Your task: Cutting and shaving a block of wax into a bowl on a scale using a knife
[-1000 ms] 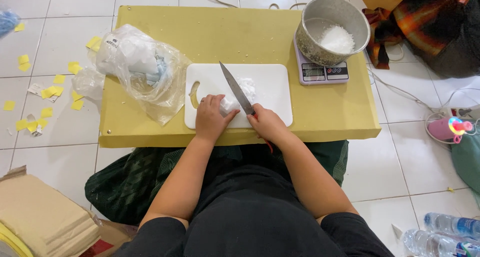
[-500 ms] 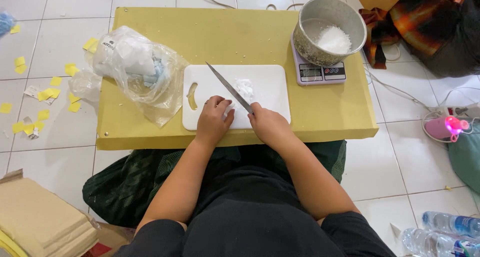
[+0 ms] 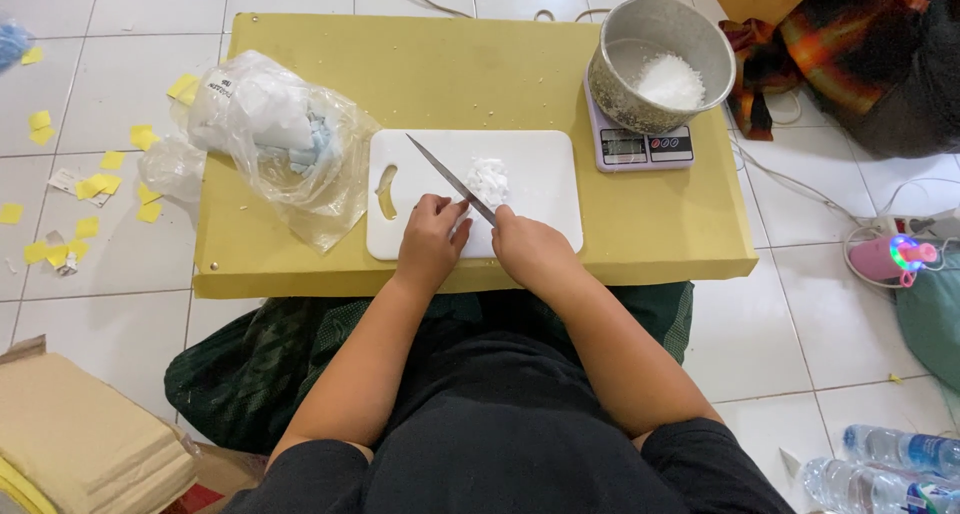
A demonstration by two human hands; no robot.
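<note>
The right hand (image 3: 530, 249) is gripping a knife (image 3: 452, 179), angling it beside a small white chopped pile (image 3: 489, 181) on the cutting board (image 3: 540, 214); the left hand (image 3: 432, 239) is resting there, loosely curled and empty. More chopped white material is already filling the far-right pot (image 3: 660, 64).

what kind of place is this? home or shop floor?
Likely a home, with work done seated on a tiled floor at a low yellow table. A white cutting board, a metal pot on a kitchen scale and scattered paper scraps suggest informal food prep.
</note>
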